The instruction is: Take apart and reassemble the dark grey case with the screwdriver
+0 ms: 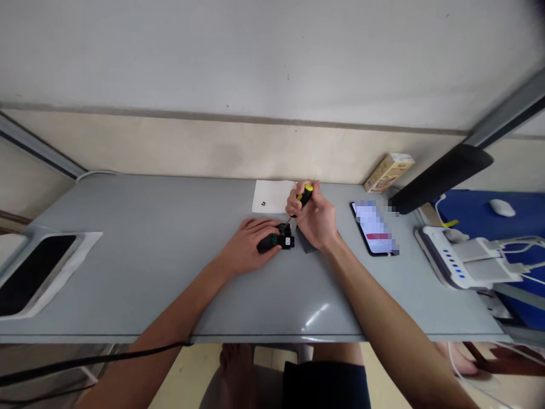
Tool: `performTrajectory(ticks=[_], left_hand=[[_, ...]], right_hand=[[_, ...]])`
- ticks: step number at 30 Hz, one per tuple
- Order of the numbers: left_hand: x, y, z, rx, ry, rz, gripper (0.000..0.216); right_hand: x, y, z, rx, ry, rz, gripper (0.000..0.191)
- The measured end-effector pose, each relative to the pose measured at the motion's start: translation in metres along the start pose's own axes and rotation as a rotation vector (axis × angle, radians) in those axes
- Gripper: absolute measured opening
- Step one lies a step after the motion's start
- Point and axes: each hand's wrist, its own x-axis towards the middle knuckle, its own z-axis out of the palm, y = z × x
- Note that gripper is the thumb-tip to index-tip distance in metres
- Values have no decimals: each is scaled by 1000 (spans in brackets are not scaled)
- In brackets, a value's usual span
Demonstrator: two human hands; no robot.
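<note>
On the grey desk lies a small black device (268, 243) with a green mark, a white label and a squarish end part; I cannot make out its kind. My left hand (251, 245) is closed around its left side and presses it to the desk. A screwdriver (306, 194) with a black and yellow handle is in the fist of my right hand (313, 213). Its thin shaft slants down to the device, and the tip is too small to make out. Partly under my right wrist is a dark flat piece (305, 241).
Behind the hands, white paper (272, 196) bears several tiny black bits (263, 203). To the right are a phone (374, 227), a yellow box (389, 171), a black cylinder-like object (443, 177) and a power strip (443, 258) with chargers. A black-faced tablet-like item (36, 272) lies far left.
</note>
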Motion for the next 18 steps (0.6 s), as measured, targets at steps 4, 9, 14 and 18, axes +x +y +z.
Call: performTrajectory(ticks=[4, 9, 14, 18], left_hand=[[0, 1, 0, -14, -7, -24, 23], [0, 1, -1, -27, -7, -34, 27], [0, 1, -1, -16, -13, -27, 29], [0, 3, -3, 2, -14, -14, 28]], right_hand=[[0, -1, 1, -46, 6, 13, 41], [-2, -1, 4, -65, 7, -4, 42], [-3, 0, 6, -43, -36, -16, 42], [-3, 0, 5, 35, -71, -18, 45]])
